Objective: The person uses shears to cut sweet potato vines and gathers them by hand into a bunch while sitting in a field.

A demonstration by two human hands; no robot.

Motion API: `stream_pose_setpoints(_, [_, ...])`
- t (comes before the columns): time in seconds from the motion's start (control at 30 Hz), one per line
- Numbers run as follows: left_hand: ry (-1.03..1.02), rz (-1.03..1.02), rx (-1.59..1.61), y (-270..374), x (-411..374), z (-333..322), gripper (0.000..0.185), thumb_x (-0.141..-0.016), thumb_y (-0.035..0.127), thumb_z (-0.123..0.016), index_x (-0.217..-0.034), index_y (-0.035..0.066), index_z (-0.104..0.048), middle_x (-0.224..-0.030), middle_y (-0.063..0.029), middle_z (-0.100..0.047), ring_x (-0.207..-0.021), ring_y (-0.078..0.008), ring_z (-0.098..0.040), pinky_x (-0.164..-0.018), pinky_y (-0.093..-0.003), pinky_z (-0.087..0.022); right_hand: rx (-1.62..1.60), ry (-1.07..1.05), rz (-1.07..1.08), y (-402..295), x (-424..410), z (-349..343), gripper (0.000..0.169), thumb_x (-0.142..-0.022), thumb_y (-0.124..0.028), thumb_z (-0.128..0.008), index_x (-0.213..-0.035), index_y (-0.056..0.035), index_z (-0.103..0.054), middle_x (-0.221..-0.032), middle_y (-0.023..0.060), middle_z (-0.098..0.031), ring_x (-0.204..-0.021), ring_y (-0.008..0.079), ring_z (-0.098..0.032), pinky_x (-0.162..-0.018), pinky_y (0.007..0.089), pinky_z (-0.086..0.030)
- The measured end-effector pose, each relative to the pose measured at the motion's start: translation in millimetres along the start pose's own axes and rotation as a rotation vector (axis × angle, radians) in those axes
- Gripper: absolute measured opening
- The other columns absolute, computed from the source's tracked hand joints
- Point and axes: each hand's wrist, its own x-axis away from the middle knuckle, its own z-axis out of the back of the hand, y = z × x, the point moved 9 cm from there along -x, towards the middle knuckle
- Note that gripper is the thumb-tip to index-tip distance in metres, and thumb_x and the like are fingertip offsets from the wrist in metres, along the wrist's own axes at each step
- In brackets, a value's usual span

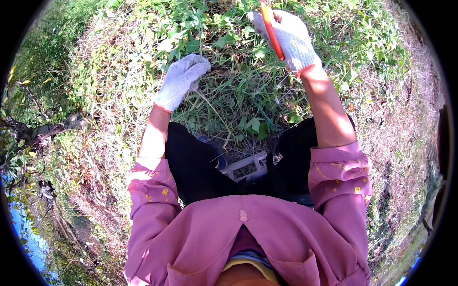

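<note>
My left hand (183,80), in a white knitted work glove, is closed around a thin plant stem (214,109). Below the fist the pale stem trails down between my legs, and a green part rises above the fingers. Farther forward and to the right, my gloved right hand (291,41) grips a hand tool with a red-orange handle (272,32). The tool's far end is cut off by the top of the view, so its kind cannot be told. Leafy weeds and grass (239,84) fill the ground between both hands.
Between my dark-trousered legs lies a frame of pale bars (247,166), near a shoe (216,152). Dry cut-looking grass (107,143) spreads at the left. A dark branch or trunk (53,130) reaches in at the far left, with leafy twigs around it.
</note>
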Motion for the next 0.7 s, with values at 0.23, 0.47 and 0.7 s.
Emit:
stream_pose_setpoints(0.23, [0.252,-0.053,0.198,-13,59,59,0.02,-0.093,0.017,-0.054,-0.102,0.002,-0.063,-0.072,0.0032,-0.052,-0.053,-0.0028,-0.039,-0.048,-0.0193,-0.03,-0.026,-0.005,0.108,1,-1,-7,0.04,-0.084,-0.044,-0.059,-0.081,-0.0048,-0.065,-0.06,0.0063,-0.055,-0.055,0.0149,-0.052,-0.057,0.0309,-0.044])
stream_pose_setpoints(0.47, [0.678,-0.131,-0.264,-53,186,215,0.03,-0.092,0.025,-0.055,-0.108,0.001,-0.064,-0.087,-0.0018,-0.061,-0.074,-0.0085,-0.052,-0.065,-0.0237,-0.042,0.105,0.041,0.121,2,-1,-7,0.045,-0.084,-0.048,-0.059,-0.077,-0.0042,-0.064,-0.058,0.0094,-0.057,-0.055,0.0214,-0.057,-0.059,0.0341,-0.044])
stream_pose_setpoints(0.7, [0.957,0.02,-0.211,-89,313,283,0.028,-0.092,0.03,-0.055,-0.104,0.007,-0.066,-0.084,0.0031,-0.057,-0.068,-0.0043,-0.047,-0.059,-0.0217,-0.038,-0.147,-0.004,-0.063,6,10,-3,0.032,-0.085,-0.038,-0.066,-0.081,-0.0064,-0.065,-0.062,-0.0026,-0.055,-0.052,0.0043,-0.048,-0.048,0.0201,-0.037])
